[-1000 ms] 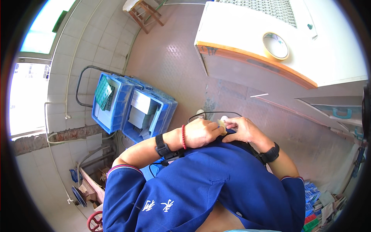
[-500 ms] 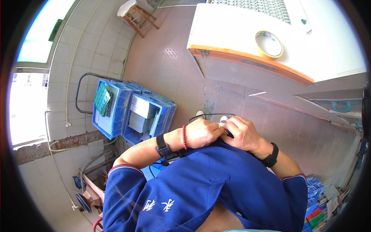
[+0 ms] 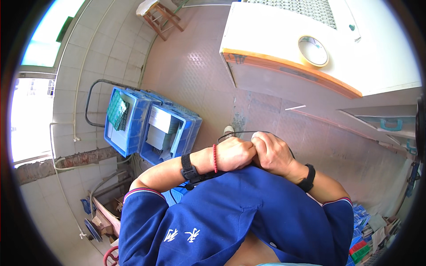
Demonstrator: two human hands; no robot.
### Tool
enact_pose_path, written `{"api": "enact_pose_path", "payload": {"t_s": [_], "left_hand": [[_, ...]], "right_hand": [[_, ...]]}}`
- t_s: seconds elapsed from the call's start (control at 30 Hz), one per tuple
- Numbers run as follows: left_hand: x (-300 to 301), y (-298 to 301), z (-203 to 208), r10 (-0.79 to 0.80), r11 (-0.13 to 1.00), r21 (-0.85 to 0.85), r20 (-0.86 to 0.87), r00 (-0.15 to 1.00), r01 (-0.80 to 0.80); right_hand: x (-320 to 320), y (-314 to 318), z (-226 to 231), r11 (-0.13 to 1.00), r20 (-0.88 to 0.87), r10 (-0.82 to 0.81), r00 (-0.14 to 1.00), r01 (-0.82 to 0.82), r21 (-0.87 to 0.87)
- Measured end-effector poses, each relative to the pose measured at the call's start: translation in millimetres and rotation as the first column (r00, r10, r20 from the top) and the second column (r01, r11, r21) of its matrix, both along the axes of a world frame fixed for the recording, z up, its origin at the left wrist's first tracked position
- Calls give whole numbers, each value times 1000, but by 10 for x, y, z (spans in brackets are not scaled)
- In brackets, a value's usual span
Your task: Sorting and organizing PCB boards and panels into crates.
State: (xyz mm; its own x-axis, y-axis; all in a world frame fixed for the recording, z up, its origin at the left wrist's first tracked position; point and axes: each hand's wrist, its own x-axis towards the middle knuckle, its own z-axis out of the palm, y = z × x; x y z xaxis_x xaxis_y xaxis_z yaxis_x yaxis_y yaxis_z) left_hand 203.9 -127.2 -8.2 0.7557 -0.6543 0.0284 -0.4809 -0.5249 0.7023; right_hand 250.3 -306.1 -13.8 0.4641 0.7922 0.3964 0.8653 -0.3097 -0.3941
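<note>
My left hand [image 3: 236, 153] and my right hand [image 3: 274, 150] meet close in front of my body, fingers curled and knuckles nearly touching. What they grip between them is hidden behind the fingers. A thin black cable [image 3: 243, 131] arcs from beside the left hand over to the right wrist. On the left wrist are a red bead bracelet [image 3: 215, 158] and a black strap [image 3: 189, 168]; another black band [image 3: 307, 178] circles the right wrist.
Blue plastic crates [image 3: 168, 133] with green and white pieces stand on a cart at the left. Ahead to the right, a white-topped table [image 3: 270, 31] carries a tape roll [image 3: 313, 52]. A wooden stool [image 3: 160, 20] stands by the tiled wall. Boxes [image 3: 361, 217] are piled at lower right.
Both hands have closed closer together. A small dark and yellowish thing, earlier visible between the fingers, is now hidden. The view has shifted slightly.
</note>
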Motion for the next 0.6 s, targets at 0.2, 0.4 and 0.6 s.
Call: {"api": "enact_pose_path", "payload": {"t_s": [0.2, 0.4, 0.6], "left_hand": [[-34, 9, -12, -2, 998, 63, -55, 999, 5], [-72, 52, -43, 34, 998, 50, -130, 991, -28], [9, 119, -145, 108, 991, -36, -334, 936, -128]], "right_hand": [[-39, -17, -39, 1000, 44, -2, 999, 1, 15], [-16, -53, -2, 997, -15, 66, 998, -65, 29], [75, -210, 130, 967, -91, 247, 965, -240, 85]]}}
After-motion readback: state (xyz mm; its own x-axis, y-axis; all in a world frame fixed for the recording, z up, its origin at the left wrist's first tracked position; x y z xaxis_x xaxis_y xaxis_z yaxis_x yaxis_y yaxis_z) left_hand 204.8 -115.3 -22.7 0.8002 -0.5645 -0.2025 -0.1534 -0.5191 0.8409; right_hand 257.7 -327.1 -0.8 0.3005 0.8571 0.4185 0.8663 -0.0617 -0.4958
